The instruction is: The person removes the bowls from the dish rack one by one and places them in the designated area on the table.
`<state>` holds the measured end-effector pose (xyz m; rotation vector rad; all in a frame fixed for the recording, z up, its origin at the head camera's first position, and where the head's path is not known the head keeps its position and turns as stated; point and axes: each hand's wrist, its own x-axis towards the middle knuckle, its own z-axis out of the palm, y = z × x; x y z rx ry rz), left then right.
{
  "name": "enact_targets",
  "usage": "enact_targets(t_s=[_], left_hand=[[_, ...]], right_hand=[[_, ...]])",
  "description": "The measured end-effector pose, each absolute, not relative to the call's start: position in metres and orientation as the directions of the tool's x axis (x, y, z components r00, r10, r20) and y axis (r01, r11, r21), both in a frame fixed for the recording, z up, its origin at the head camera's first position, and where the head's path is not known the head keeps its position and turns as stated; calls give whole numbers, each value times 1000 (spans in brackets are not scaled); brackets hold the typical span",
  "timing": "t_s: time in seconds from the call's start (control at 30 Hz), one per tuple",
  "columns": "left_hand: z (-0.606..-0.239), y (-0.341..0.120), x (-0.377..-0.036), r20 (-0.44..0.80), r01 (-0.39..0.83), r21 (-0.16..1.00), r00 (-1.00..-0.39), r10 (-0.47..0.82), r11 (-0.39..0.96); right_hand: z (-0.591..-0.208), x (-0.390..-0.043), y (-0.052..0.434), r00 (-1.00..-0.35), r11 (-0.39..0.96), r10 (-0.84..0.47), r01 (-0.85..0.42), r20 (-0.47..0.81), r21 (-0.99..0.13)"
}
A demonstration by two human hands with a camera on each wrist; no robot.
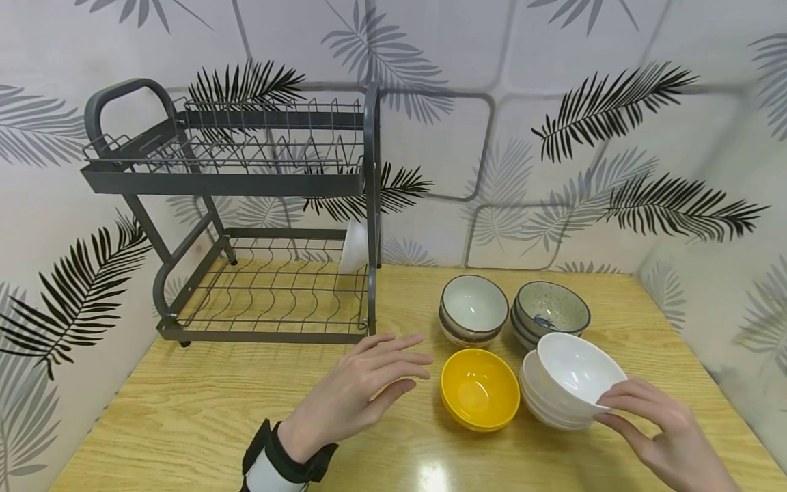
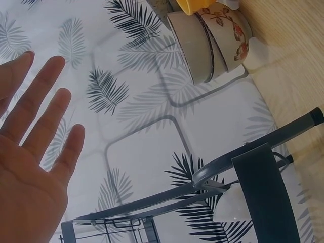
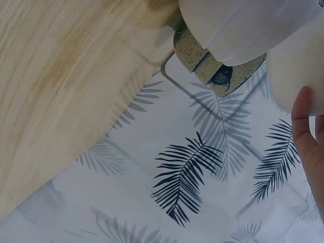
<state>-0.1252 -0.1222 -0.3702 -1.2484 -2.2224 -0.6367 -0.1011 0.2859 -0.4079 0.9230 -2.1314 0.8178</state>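
Left hand (image 1: 363, 386): held flat, palm down, just above the tabletop (image 1: 184, 410), in front of the rack (image 1: 246, 219) and just left of the yellow bowl (image 1: 480, 388). Fingers (image 2: 43, 109) straight and slightly spread; they hold nothing. Black wrist strap (image 1: 289, 458) on the forearm.

Right hand (image 1: 660, 427): at the near right of the tabletop, reaching in from the right. Fingers curled onto the near rim of the top white bowl (image 1: 578, 372), thumb below, pinching the rim. This bowl is tilted, its far edge raised off the white stack (image 1: 547, 406) beneath. In the right wrist view a fingertip lies against the bowl's white wall.

Counts:
- Yellow bowl: 1, standing alone, upright, touching or just beside the white stack; cannot tell which.
- White bowls on the tabletop: 1 in the fingers, plus a stack under it; layer count unclear, at least 2.
- Brown-rimmed bowls (image 1: 473, 309): stack of 2, behind the yellow bowl.
- Speckled bowls (image 1: 551, 311): stack, about 3, just right of the brown-rimmed ones.
- Rack: 1, two tiers, grey metal, at the far left. One white bowl (image 1: 354, 247) stands on edge at the right end of the lower tier.
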Motion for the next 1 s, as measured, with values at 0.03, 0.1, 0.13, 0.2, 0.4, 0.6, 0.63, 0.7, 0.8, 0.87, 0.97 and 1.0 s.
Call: enact_targets(t_s=[0.03, 0.1, 0.13, 0.2, 0.4, 0.6, 0.63, 0.7, 0.8, 0.87, 0.97, 1.0], left_hand=[[-370, -122, -125, 632, 871, 150, -448, 633, 467], [-370, -122, -125, 632, 872, 149, -447, 633, 467], [-370, -122, -126, 633, 872, 148, -446, 633, 466], [-371, -122, -126, 635, 873, 148, -444, 632, 464], [-371, -123, -126, 632, 871, 156, -451, 631, 466], [-371, -122, -126, 629, 870, 152, -451, 633, 469], [-371, -122, -126, 629, 871, 152, -450, 634, 468], [-372, -123, -126, 627, 871, 154, -452, 635, 467], [-372, -123, -126, 618, 868, 169, -463, 636, 468], [-372, -123, -126, 609, 864, 180, -474, 636, 470], [-372, -122, -125, 601, 860, 190, -484, 636, 474], [-372, -122, -125, 599, 859, 191, -486, 637, 475]], right_hand=[[-409, -101, 287, -531, 557, -368, -783, 763, -276], [-409, -99, 288, -542, 573, -372, -773, 753, -273], [-409, -99, 289, -544, 579, -373, -770, 752, -270], [-411, -98, 290, -548, 590, -372, -763, 749, -265], [-416, -98, 292, -554, 605, -360, -751, 751, -264], [-422, -99, 294, -552, 614, -344, -744, 759, -264], [-422, -99, 294, -552, 617, -342, -742, 761, -261], [-424, -100, 294, -557, 621, -334, -737, 760, -267], [-425, -101, 294, -561, 614, -324, -737, 761, -282], [-427, -102, 294, -561, 606, -322, -741, 763, -290], [-429, -105, 294, -549, 599, -332, -751, 767, -278], [-429, -106, 294, -553, 604, -336, -748, 763, -276]])
